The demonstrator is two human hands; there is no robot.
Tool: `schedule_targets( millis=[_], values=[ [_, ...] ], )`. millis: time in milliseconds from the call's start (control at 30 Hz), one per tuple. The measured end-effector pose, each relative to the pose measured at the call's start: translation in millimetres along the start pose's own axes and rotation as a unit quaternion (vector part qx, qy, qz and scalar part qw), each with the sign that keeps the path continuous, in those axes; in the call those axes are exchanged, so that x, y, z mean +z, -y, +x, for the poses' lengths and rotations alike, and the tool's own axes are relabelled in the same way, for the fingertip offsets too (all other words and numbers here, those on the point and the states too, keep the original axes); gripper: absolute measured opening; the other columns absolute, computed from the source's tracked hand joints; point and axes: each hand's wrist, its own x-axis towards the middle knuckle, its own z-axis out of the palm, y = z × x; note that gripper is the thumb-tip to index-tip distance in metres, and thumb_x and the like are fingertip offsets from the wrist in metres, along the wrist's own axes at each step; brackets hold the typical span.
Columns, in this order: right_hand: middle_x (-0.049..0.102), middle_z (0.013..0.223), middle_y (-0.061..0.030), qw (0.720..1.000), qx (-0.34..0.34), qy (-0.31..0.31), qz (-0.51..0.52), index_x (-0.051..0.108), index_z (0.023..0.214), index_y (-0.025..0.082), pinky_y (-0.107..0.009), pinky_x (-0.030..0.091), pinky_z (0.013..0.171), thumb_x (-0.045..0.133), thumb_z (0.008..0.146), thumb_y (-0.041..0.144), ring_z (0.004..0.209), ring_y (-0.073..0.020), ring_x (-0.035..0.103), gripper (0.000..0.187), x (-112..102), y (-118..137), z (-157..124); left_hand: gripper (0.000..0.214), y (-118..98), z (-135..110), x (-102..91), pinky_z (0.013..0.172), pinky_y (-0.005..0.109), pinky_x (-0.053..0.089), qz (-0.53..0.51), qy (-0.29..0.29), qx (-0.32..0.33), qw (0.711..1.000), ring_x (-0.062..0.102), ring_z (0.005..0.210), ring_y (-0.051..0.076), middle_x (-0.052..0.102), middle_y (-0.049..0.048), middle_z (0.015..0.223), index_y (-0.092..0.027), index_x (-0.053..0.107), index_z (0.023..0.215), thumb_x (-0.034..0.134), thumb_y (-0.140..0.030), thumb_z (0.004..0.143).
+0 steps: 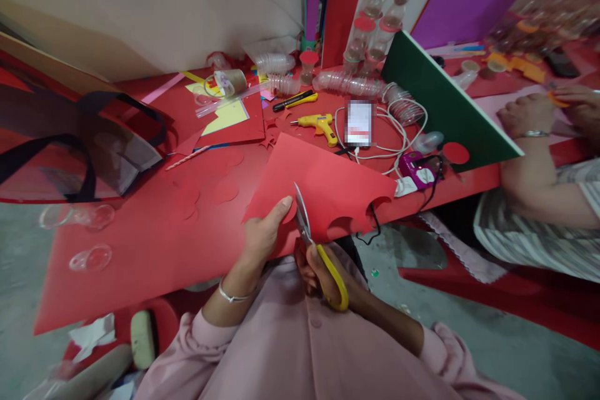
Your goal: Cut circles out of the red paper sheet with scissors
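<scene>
My left hand [265, 234] grips the near edge of a red paper sheet [323, 184], thumb on top, holding it up above the table edge. My right hand [323, 278] is closed through the yellow handles of a pair of scissors [312, 240]. The silver blades are parted and bite into the sheet's near edge beside my left thumb. Round notches are cut out of the sheet's lower right edge. Red paper discs [225, 189] lie on the red table [140, 244] to the left.
A yellow glue gun [319, 125], a phone, white cables and a purple charger [417, 170] lie behind the sheet. Clear plastic cups and red-lidded jars stand at the back. A dark bag [94, 144] sits at left. Another person's arms [539, 137] work at right beside a green board [445, 106].
</scene>
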Motion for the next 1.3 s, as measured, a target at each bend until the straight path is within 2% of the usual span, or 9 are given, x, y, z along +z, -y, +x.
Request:
schedule_targets(
  millis=[133, 300, 500, 700, 933, 1167, 1300],
  values=[
    [0.039, 0.058, 0.006, 1.0, -0.004, 0.007, -0.003, 0.05, 0.079, 0.022, -0.025, 0.047, 0.046, 0.04, 0.094, 0.088, 0.044, -0.0101, 0.04, 0.069, -0.6, -1.2, 0.9, 0.044, -0.8, -0.6, -1.3, 0.109, 0.047, 0.056, 0.009, -0.006, -0.011, 1.0, 0.077, 0.11, 0.031, 0.083, 0.0116, 0.113, -0.015, 0.083, 0.102, 0.093, -0.044, 0.07],
    [0.038, 0.056, 0.0076, 1.0, -0.01, 0.012, 0.013, 0.048, 0.078, 0.022, -0.022, 0.043, 0.042, 0.041, 0.088, 0.094, 0.042, -0.0079, 0.034, 0.073, 1.2, 5.3, 2.0, 0.041, -2.3, -0.8, -1.6, 0.108, 0.045, 0.057, 0.008, 0.0, -0.005, 1.0, 0.077, 0.11, 0.03, 0.083, 0.0111, 0.113, -0.015, 0.083, 0.099, 0.093, -0.043, 0.071],
    [0.038, 0.056, 0.0074, 1.0, -0.013, 0.019, 0.018, 0.047, 0.077, 0.022, -0.021, 0.042, 0.043, 0.043, 0.092, 0.09, 0.042, -0.0076, 0.034, 0.069, -1.4, 9.9, 0.1, 0.041, -4.5, 0.0, -2.2, 0.109, 0.045, 0.055, 0.013, 0.004, 0.003, 1.0, 0.077, 0.109, 0.029, 0.083, 0.0104, 0.114, -0.016, 0.083, 0.104, 0.092, -0.041, 0.072],
    [0.038, 0.055, 0.0069, 1.0, -0.018, 0.02, -0.007, 0.047, 0.075, 0.022, -0.02, 0.038, 0.042, 0.04, 0.095, 0.087, 0.043, -0.0075, 0.034, 0.069, -4.6, 13.5, -2.3, 0.038, -9.2, -2.0, -2.4, 0.108, 0.045, 0.056, 0.036, 0.008, -0.003, 0.999, 0.077, 0.109, 0.03, 0.083, 0.0111, 0.113, -0.016, 0.083, 0.1, 0.09, -0.041, 0.073],
    [0.037, 0.057, 0.0069, 0.999, -0.016, 0.023, -0.028, 0.046, 0.075, 0.022, -0.019, 0.037, 0.04, 0.037, 0.097, 0.085, 0.043, -0.007, 0.033, 0.068, -10.2, 8.9, -4.4, 0.039, -10.4, -2.9, -2.8, 0.107, 0.046, 0.057, 0.035, 0.02, 0.003, 0.999, 0.078, 0.107, 0.03, 0.083, 0.0109, 0.11, -0.015, 0.083, 0.1, 0.091, -0.042, 0.073],
    [0.035, 0.057, 0.007, 0.999, 0.012, 0.028, -0.029, 0.043, 0.073, 0.023, -0.02, 0.032, 0.039, 0.039, 0.093, 0.09, 0.044, -0.0069, 0.029, 0.07, -12.2, 20.4, -7.6, 0.036, -7.8, -1.9, -4.3, 0.106, 0.046, 0.058, 0.034, 0.023, 0.005, 0.999, 0.078, 0.106, 0.031, 0.083, 0.0108, 0.109, -0.016, 0.083, 0.097, 0.091, -0.042, 0.072],
    [0.035, 0.057, 0.007, 0.999, -0.003, 0.028, -0.031, 0.045, 0.074, 0.023, -0.02, 0.037, 0.04, 0.039, 0.093, 0.089, 0.044, -0.0071, 0.03, 0.07, -11.5, 22.6, -6.6, 0.037, -4.3, -2.3, -2.6, 0.106, 0.047, 0.058, 0.015, 0.01, -0.003, 1.0, 0.078, 0.108, 0.031, 0.083, 0.0101, 0.107, -0.017, 0.083, 0.094, 0.093, -0.043, 0.07]
  ],
)
